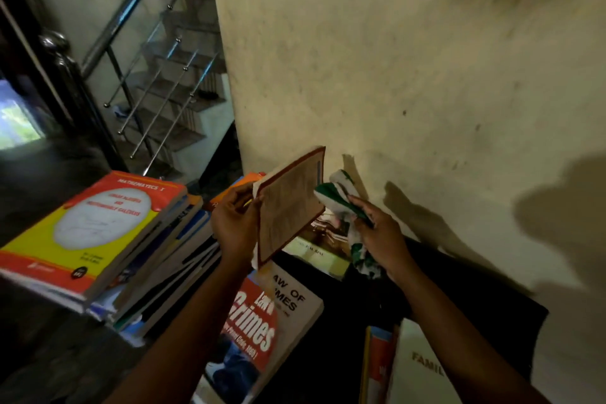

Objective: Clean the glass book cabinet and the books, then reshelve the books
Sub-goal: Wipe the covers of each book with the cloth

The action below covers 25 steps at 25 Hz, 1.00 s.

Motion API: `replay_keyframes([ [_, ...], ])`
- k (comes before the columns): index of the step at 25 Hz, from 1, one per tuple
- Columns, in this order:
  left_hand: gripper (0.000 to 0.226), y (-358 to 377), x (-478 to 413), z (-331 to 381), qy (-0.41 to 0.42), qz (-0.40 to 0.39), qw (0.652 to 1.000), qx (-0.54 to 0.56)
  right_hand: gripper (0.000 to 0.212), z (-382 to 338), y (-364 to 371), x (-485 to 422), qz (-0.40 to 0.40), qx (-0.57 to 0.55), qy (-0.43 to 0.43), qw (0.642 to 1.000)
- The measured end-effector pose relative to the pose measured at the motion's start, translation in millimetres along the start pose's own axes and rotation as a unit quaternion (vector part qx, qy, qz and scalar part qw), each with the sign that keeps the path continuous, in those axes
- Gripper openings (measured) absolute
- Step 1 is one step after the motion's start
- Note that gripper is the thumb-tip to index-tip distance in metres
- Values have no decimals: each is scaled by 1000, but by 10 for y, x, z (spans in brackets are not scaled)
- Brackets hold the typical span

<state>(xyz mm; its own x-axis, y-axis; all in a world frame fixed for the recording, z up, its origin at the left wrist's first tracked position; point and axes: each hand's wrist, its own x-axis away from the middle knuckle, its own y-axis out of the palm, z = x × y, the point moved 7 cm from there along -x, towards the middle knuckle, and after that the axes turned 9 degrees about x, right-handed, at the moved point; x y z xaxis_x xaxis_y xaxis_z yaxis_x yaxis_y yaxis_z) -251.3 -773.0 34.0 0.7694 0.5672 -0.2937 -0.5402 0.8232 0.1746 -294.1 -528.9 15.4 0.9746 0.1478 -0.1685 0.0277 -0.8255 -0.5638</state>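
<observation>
- While held tilted in the air before the wall point(393, 59), a thin red-edged book point(288, 207) is pinched at its near edge by the left hand point(234, 223), grip closed on the cover.
- Right hand point(380, 233): grip bunched round a green-and-white cloth point(339, 198) touching the book's far edge.
- Light and probably floppy; the spine or long edge looks the safest hold.
- Stacked books point(98, 229) lie at left.

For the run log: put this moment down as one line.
phase: wiping | left hand: holds red-bordered book | right hand: grips green-and-white cloth at book's edge | book stack: to left
</observation>
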Motion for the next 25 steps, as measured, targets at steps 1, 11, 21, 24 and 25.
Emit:
replay_keyframes([
  [1, 17, -43, 16, 87, 13, -3, 1000, -17, 38, -33, 0, 40, -4, -3, -5, 1000],
  [11, 13, -427, 670, 365, 174, -73, 969, -163, 38, -168, 236, 384, -65, 9, -27, 997],
  [21, 32, -1173, 1673, -476, 195, -228, 912, -279, 38, 350, 408, 1008, -177, 74, 49, 980],
  [24, 40, -1116, 1878, -634, 227, -305, 863, -331, 39, 483, 301, 1173, -169, 76, 64, 981],
  [25, 43, -1120, 1934, -693, 224, -329, 852, -341, 39, 505, 290, 1203, -167, 72, 67, 981],
])
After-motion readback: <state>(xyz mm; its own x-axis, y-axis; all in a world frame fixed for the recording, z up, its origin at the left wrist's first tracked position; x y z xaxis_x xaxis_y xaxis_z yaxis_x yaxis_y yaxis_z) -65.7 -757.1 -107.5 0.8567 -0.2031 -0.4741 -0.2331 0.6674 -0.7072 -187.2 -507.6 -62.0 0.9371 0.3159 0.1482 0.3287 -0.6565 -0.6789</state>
